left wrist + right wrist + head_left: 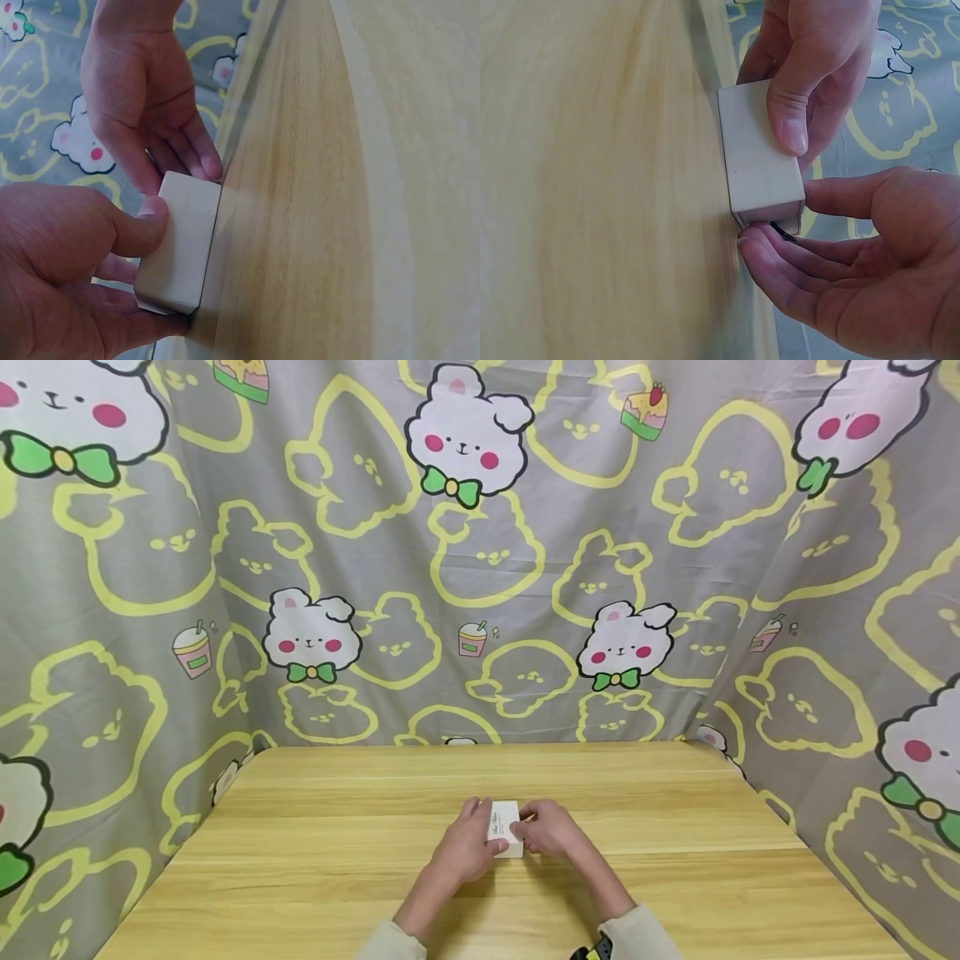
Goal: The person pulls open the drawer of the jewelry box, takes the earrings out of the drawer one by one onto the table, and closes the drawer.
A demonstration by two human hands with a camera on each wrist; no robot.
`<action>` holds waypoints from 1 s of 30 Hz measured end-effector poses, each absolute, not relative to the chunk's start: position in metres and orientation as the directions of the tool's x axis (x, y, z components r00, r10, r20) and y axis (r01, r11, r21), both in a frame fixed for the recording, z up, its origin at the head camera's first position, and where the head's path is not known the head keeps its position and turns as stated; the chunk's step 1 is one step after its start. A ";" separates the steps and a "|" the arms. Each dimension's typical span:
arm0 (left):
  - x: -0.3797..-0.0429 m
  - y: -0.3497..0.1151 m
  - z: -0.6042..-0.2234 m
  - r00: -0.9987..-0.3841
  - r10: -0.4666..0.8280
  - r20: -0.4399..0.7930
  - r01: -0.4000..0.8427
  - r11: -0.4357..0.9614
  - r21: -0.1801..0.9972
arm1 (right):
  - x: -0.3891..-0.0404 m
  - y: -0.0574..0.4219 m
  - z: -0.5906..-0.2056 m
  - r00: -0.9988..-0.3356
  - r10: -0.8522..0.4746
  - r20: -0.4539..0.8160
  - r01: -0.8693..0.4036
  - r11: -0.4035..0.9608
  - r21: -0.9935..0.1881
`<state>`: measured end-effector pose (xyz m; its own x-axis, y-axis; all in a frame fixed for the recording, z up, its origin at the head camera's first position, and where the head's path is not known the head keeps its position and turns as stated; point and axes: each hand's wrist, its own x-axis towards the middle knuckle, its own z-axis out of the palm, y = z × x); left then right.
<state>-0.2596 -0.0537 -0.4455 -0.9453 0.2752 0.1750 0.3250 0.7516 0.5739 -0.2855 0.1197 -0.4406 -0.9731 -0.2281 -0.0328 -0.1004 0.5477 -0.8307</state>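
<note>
A small white box (506, 815) with dark script on its top face is held between both hands over the wooden table. My left hand (463, 850) grips its left side, thumb along the near edge and fingers around the far side. At the box's right end is my right hand (553, 829), pinching with the thumb on the edge and curled fingertips at the end face. In the right wrist view, a short dark tab (783, 232) pokes out between that end of the box (759, 150) and the right fingers. The box's contents are hidden.
The light wooden table (360, 810) extends around the hands on all sides. A grey curtain (390, 560) with rabbit figures and yellow outlines hangs behind the table and along both sides. A dark watch-like band (594, 950) shows by the right sleeve (641, 935).
</note>
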 end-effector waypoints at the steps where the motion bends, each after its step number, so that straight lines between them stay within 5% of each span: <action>1: -0.260 -0.054 -0.446 -0.945 0.275 0.175 0.325 0.752 0.574 | -0.286 0.120 -0.441 -0.973 -0.229 -0.033 -0.100 0.546 -0.832; 30: -0.262 -0.054 -0.448 -0.945 0.285 0.162 0.326 0.759 0.564 | -0.290 0.125 -0.441 -0.968 -0.246 -0.053 -0.084 0.517 -0.852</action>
<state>-0.2622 -0.0542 -0.4475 -0.9447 0.2851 0.1624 0.3259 0.7587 0.5641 -0.2898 0.1252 -0.4413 -0.9679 -0.2458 -0.0533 -0.0843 0.5169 -0.8519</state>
